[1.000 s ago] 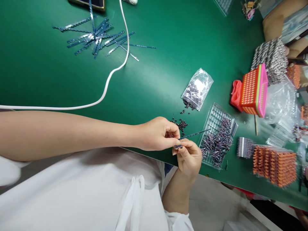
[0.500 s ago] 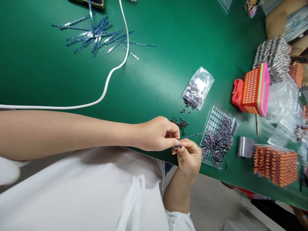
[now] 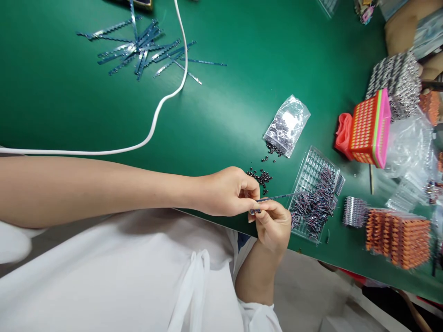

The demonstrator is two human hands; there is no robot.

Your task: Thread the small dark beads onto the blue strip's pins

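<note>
Both hands meet near the table's front edge. A thin dark-blue strip sticks out to the right from between them, over the edge of a clear tray. My left hand is closed, thumb and fingers pinching at the strip. My right hand is also closed, fingertips on the strip beside a short dark notched end. The fingers hide where they grip. Small dark beads lie loose just beyond my left hand.
A clear bag of dark beads lies beyond. The clear tray holds many thin dark pieces. Blue notched strips lie far left near a white cable. At right are an orange basket, orange stacked pieces and another person's arm.
The whole view has shifted slightly. Both hands keep the same hold on the strip, with almost no visible movement.
</note>
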